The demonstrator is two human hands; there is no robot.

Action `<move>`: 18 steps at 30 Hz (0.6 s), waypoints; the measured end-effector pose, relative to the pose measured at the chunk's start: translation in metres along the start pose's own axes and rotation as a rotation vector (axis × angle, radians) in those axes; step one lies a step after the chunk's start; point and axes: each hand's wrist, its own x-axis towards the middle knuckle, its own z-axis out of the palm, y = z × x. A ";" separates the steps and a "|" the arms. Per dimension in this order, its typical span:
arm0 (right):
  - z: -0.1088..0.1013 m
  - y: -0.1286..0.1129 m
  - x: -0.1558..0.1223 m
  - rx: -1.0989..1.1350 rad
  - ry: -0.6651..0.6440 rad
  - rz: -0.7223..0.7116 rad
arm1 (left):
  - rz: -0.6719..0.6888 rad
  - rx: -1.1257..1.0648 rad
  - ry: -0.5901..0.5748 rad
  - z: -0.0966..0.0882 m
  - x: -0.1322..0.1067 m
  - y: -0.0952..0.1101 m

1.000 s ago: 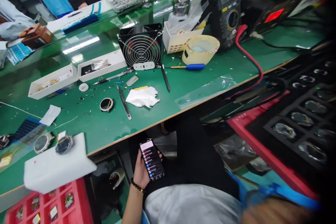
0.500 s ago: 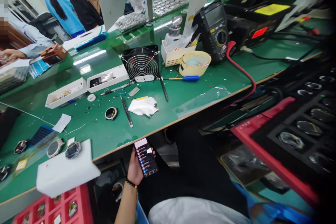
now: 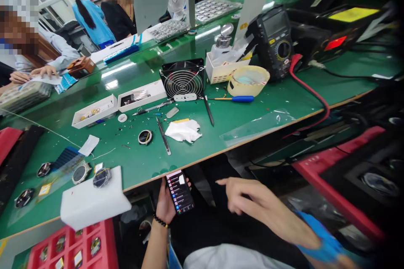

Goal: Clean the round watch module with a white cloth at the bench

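Note:
My left hand is wrapped round a smartphone, held low in front of the bench edge over my lap. Its lit screen shows a dark list with small icons. To the right, my right hand hovers over my legs, apart from the phone. Its index finger stretches toward the phone while the other fingers curl loosely, with nothing seen in them. On the bench above the phone lie tweezers, a crumpled white cloth and a round watch part.
A fan, a tape roll, a blue-handled screwdriver and a multimeter stand or lie farther back. White foam overhangs the front edge. Red trays flank me. Other people sit across the bench.
My right hand has come up from the lower right toward the phone, index finger extended. My left hand still holds the phone. The whole view has shifted a little.

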 end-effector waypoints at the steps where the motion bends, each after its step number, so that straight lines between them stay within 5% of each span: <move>1: 0.005 0.010 0.008 0.003 0.005 0.077 | 0.000 -0.004 -0.011 0.000 0.000 0.000; 4: 0.027 0.049 0.025 0.042 0.059 0.292 | -0.001 -0.011 -0.040 -0.001 0.001 -0.001; 8: 0.056 0.091 0.036 0.051 0.064 0.302 | 0.002 -0.008 -0.063 -0.003 0.003 -0.001; 18: 0.076 0.113 0.054 -0.061 0.020 0.303 | 0.028 0.030 -0.017 -0.009 0.006 0.005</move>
